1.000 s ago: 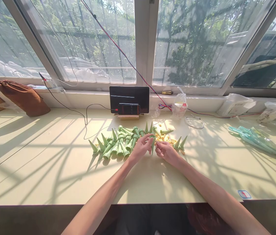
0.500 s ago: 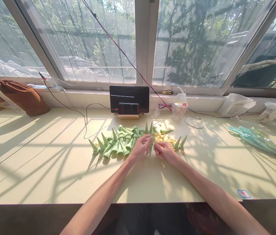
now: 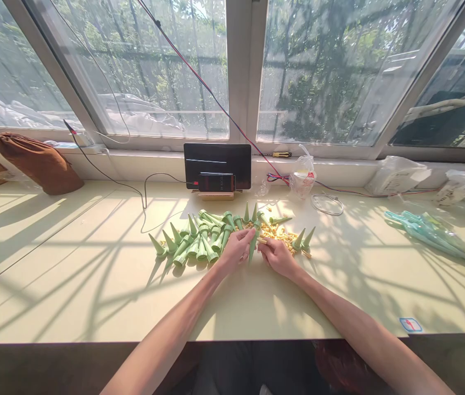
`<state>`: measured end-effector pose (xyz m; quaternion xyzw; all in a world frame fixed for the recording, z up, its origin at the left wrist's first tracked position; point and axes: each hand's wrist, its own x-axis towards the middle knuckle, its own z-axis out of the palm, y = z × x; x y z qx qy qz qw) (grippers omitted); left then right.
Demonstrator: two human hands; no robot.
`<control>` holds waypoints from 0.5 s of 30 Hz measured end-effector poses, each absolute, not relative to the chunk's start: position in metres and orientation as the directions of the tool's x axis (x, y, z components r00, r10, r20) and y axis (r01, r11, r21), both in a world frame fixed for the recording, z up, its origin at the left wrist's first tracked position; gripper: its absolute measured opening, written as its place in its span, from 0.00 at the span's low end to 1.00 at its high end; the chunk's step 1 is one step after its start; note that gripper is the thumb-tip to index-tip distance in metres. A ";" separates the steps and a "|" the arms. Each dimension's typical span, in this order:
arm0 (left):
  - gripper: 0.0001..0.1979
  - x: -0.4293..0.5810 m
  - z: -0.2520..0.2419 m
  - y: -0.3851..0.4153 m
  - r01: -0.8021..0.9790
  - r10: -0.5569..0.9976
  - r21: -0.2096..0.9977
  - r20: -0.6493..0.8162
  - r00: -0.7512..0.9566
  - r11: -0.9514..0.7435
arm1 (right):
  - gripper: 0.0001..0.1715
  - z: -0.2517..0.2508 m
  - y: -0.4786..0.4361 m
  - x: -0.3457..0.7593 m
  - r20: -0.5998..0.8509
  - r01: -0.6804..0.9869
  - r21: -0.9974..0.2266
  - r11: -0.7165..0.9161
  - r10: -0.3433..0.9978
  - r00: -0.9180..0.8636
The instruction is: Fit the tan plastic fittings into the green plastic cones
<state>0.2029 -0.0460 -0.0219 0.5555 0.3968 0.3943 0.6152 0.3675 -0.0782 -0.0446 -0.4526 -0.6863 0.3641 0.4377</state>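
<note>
My left hand (image 3: 235, 248) is closed on a green plastic cone-shaped spike (image 3: 252, 250), its tip pointing down. Close by on the right, my right hand (image 3: 279, 258) pinches a small yellow peg (image 3: 262, 240) near the spike's upper part; whether the two touch I cannot tell. A heap of similar green spikes (image 3: 202, 248) lies left of my hands, some standing point up. Small yellow pegs (image 3: 285, 235) are scattered behind my right hand, partly hidden by it. Two more green spikes (image 3: 308, 238) stand upright to its right.
A black tablet (image 3: 218, 156) with a phone (image 3: 217, 182) before it stands at the back. A bagged cup (image 3: 302, 178) and a coiled cable (image 3: 327, 204) are right of it. Bagged teal items (image 3: 433, 236) lie far right, a brown pouch (image 3: 38, 164) far left.
The held spike has shifted slightly left and tilted. The peg in my right hand shows more plainly. At the right edge, another person's hand has almost left the view.
</note>
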 end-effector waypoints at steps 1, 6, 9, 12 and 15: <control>0.24 0.203 -0.022 -0.046 -0.050 0.925 0.996 -0.053 0.375 0.078 | 0.16 -0.045 -0.078 0.368 0.274 0.305 -0.894 0.327 0.940 -0.204; 0.24 0.204 -0.024 -0.046 -0.073 0.922 0.996 -0.025 0.386 0.058 | 0.15 -0.046 -0.077 0.369 0.285 0.296 -0.895 0.333 0.938 -0.196; 0.25 0.203 -0.024 -0.046 -0.067 0.920 0.997 -0.014 0.392 0.044 | 0.17 -0.044 -0.078 0.368 0.269 0.275 -0.907 0.318 0.942 -0.201; 0.27 0.204 -0.023 -0.046 -0.039 0.924 0.999 0.006 0.382 0.009 | 0.19 -0.042 -0.078 0.368 0.200 0.194 -0.951 0.241 0.958 -0.207; 0.29 0.204 -0.021 -0.046 -0.014 0.929 0.998 0.067 0.364 -0.066 | 0.21 -0.040 -0.078 0.368 0.071 0.025 -0.996 0.080 0.969 -0.238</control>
